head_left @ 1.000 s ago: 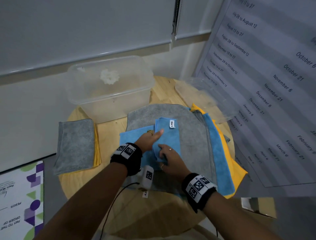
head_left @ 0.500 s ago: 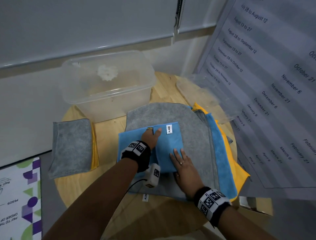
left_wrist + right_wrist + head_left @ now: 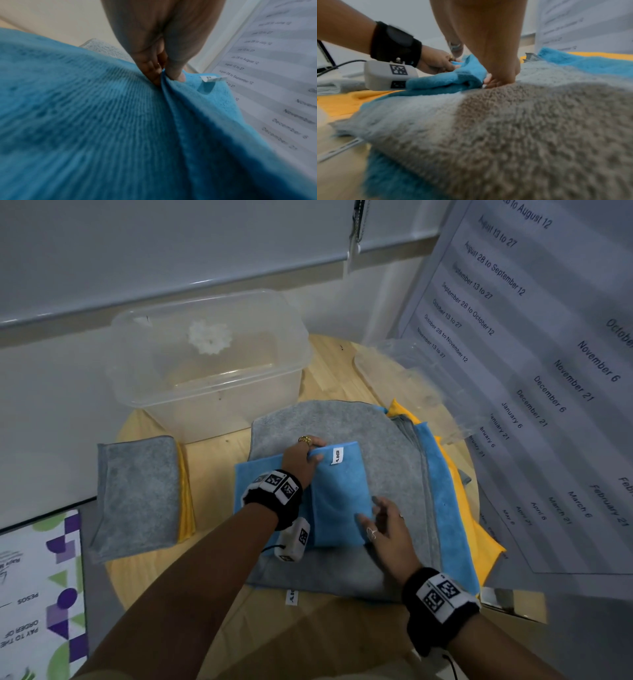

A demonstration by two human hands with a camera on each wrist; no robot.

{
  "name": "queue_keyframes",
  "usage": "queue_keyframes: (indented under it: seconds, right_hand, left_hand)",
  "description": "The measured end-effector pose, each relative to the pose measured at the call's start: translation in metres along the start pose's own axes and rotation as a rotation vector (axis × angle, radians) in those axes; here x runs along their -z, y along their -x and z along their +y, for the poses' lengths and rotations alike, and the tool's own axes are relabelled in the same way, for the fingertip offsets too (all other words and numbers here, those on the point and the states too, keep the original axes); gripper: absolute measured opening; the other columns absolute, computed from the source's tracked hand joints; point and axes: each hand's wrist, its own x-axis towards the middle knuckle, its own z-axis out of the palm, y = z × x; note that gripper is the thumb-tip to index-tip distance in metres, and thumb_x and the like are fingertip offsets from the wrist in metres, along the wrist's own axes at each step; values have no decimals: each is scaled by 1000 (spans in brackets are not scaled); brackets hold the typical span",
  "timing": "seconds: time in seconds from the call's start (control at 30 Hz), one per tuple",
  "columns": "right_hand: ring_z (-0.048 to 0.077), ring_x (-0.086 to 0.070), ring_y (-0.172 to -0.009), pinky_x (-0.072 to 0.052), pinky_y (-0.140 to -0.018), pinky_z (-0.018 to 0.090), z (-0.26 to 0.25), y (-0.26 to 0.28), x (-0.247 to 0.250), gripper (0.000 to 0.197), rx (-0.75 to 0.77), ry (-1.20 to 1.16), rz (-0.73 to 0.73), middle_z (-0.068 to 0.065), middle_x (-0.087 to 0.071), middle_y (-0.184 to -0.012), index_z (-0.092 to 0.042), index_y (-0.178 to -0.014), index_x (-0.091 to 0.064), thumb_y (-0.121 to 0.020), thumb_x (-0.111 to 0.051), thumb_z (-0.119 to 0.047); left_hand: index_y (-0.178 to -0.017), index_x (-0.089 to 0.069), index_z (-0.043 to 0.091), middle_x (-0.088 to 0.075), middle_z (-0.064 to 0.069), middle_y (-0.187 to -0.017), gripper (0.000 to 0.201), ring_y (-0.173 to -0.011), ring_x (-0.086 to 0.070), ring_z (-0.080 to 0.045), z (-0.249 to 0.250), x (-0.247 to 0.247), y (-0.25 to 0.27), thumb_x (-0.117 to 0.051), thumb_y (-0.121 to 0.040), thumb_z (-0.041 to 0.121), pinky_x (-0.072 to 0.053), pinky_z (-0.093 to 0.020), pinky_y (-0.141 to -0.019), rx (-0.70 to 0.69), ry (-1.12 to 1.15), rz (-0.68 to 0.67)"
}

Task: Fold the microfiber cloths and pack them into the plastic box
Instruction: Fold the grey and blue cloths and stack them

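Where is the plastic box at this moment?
In the head view, the plastic box stands at the far left of the round table, behind the grey cloth and the folded pile.

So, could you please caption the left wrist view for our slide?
Left hand pinches the blue cloth at its far edge, beside its white tag.

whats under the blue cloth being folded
The blue cloth lies on a spread grey cloth. Beneath that, edges of another blue cloth and a yellow one show. How many more lie in the stack is hidden.
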Motion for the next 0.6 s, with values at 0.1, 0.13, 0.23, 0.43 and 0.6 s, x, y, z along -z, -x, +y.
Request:
queue_keyframes:
  seconds: [0.1,0.13,0.23,0.43,0.6]
  right_hand:
    - [22,-67,-93,-56,-81,38,0,-9,-1,35,-169,5,-66,3,-68,-98,-16,-107,-53,-80,-73,-27]
    - [23,-67,-92,-56,-82,40,0,-12,0,35,-197,44,-99,4,-68,-98,-16,-105,-53,-79,-74,-27]
    - [24,-67,-92,-54,-86,45,2,-20,1,35,-272,114,-172,6,-70,-100,-14,-103,-60,-77,-74,-33]
    - [21,-64,-97,-55,-83,36,-8,-10,0,13,-111,-11,-109,6,-66,-101,-25,-91,-61,-82,-70,-22]
    - [11,-44,-120,-39,-98,17,-31,-6,-25,52,459,218,-253,14,-46,-130,1,-108,-60,-72,-57,-36]
  left_hand:
    - [-108,-60,1,-65,-16,-108,25,-101,-61,-30,-1,2,-4,-60,-84,-2,-44,-26,-86,-2,33,13]
    - [-108,-60,2,-65,-16,-108,25,-101,-61,-30,-1,2,-5,-60,-83,-2,-44,-27,-87,2,30,5]
    - [-110,-60,4,-62,-14,-110,32,-104,-58,-26,2,4,-5,-63,-79,-2,-43,-24,-91,-16,-30,14]
    - [-90,-62,9,-59,-4,-88,11,-81,-53,-15,6,2,36,-65,-80,7,-42,-26,-77,-188,-51,66]
    - [-98,-62,18,-67,-12,-97,39,-92,-63,-29,21,8,70,-41,-92,50,-51,-40,-88,148,342,-150]
